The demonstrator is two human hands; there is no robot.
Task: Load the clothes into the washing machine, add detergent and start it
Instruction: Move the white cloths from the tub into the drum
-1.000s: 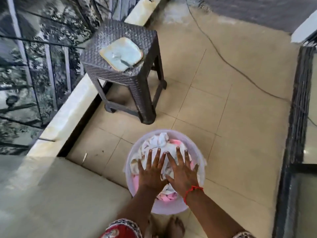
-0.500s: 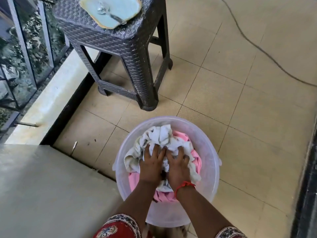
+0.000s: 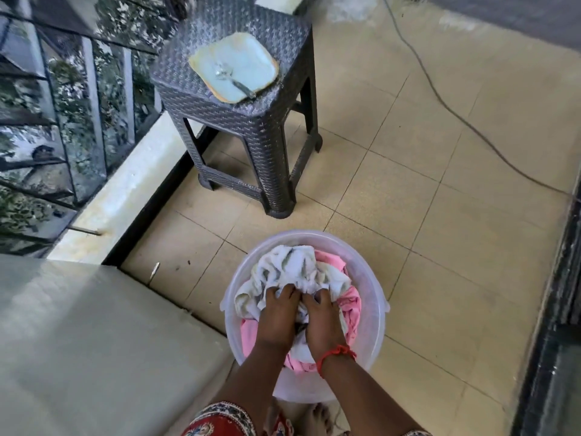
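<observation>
A translucent white tub (image 3: 374,297) stands on the tiled floor in front of my feet. It holds a crumpled white cloth (image 3: 292,265) on top of pink clothes (image 3: 352,306). My left hand (image 3: 278,316) and my right hand (image 3: 323,322) are side by side inside the tub, fingers curled and bunched into the white cloth. A red thread circles my right wrist. No washing machine or detergent is in view.
A dark woven plastic stool (image 3: 251,121) stands just beyond the tub, with a pale square plate and a spoon (image 3: 234,67) on it. A black cable (image 3: 456,118) crosses the floor at right. A railing (image 3: 63,121) and pale ledge (image 3: 125,190) run along the left.
My hands went from flat and spread on the clothes to clenched into the white cloth. The view has shifted, and the stool now sits fully in frame.
</observation>
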